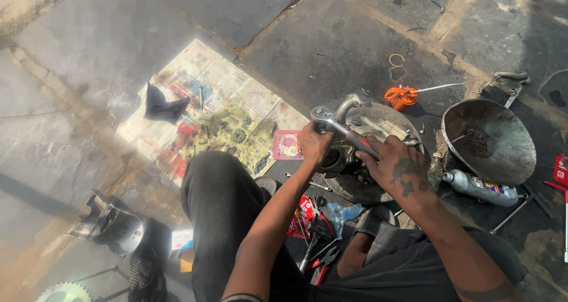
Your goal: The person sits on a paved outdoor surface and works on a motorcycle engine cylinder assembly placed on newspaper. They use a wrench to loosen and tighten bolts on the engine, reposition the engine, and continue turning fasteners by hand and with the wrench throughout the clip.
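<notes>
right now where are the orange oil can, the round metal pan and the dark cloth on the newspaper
orange oil can (401,97), head view, on its orange body
round metal pan (503,160), head view, on its bare inner wall
dark cloth (161,107), head view, on the middle of the bunched fabric

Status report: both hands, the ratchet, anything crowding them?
Right hand grips ratchet wrench handle. Left hand steadies engine part. Pliers and spray can nearby.
</notes>
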